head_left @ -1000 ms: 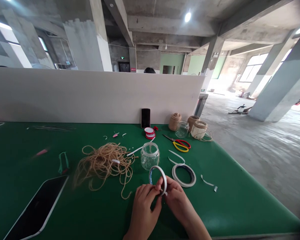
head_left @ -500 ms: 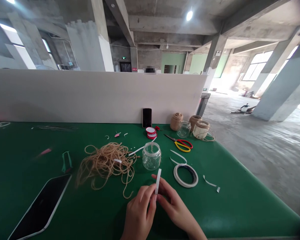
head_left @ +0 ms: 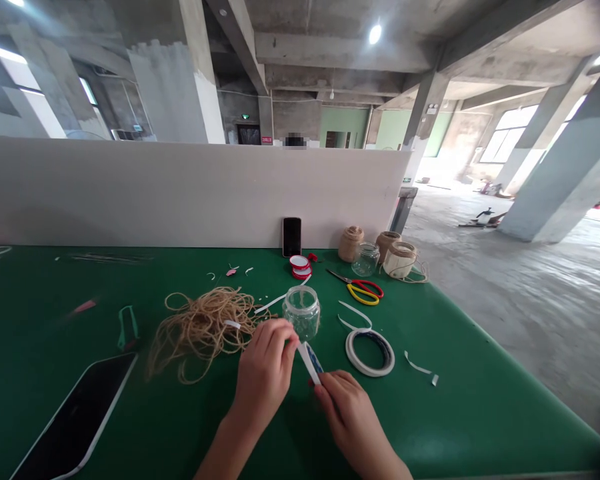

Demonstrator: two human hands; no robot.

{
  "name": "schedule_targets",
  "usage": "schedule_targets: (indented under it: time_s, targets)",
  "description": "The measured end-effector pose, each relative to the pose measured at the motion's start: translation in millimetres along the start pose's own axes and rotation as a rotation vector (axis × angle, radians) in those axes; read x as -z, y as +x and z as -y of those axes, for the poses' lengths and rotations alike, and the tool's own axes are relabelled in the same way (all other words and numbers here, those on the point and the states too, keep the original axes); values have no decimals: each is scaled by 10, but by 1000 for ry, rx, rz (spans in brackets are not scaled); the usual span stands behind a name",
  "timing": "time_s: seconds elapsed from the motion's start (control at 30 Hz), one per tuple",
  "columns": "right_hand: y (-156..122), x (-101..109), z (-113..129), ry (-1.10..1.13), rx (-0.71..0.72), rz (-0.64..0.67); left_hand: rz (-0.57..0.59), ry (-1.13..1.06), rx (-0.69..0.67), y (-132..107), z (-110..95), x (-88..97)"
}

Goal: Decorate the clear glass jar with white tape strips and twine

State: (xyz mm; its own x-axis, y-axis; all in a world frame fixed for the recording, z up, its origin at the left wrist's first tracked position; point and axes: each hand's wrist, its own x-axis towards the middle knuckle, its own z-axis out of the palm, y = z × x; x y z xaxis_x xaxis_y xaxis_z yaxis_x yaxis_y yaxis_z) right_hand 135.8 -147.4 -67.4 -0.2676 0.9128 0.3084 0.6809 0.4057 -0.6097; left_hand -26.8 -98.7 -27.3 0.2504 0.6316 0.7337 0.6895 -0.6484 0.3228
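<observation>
A roll of white tape [head_left: 310, 364] with a blue inner core is tilted up between my hands. My right hand [head_left: 349, 415] grips its lower edge between thumb and fingers. My left hand [head_left: 266, 363] is closed in a pinch at the roll's upper end, apparently on the tape's free end; the fingertips hide exactly what is caught. Just beyond my left fingertips stands an open clear glass jar [head_left: 301, 313]. A loose heap of brown twine [head_left: 210, 327] lies left of the jar. Another white tape roll [head_left: 370, 353] rests flat to the right, a loose strip curling from it.
Scissors [head_left: 364, 291] with red and yellow handles lie behind the flat roll. Twine-wrapped jars [head_left: 351, 244] and a clear jar [head_left: 365, 259] stand at the back right. Red-rimmed spools [head_left: 300, 265] sit before an upright phone [head_left: 292, 237]. A large phone [head_left: 80, 413] lies front left.
My left hand has moved up and left, away from my right hand, to the roll's upper end. The roll has tilted, showing its blue core. My right hand has shifted slightly down.
</observation>
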Motion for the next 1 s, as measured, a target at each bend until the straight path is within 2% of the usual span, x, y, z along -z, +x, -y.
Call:
schedule_targets:
  time_s: [0.17,0.33,0.57,0.8,0.9,1.0]
  targets:
    - [-43,-130,62,-260,21,-138,73,117,-43,348,139,-69]
    - [-106,-324,134,-420,51,-247,135,289,-179,392,245,-179]
    - [-34,-394,219,-430,-29,-156,45,375,-209,371,259,-270]
    - [-15,-435,192,-361,-90,-125,55,350,-161,380,287,-272]
    - [-6,-419,190,-369,-94,-84,99,311,-95,427,311,-254]
    - [4,-405,197,-403,-105,-35,223,255,-67,519,339,-221]
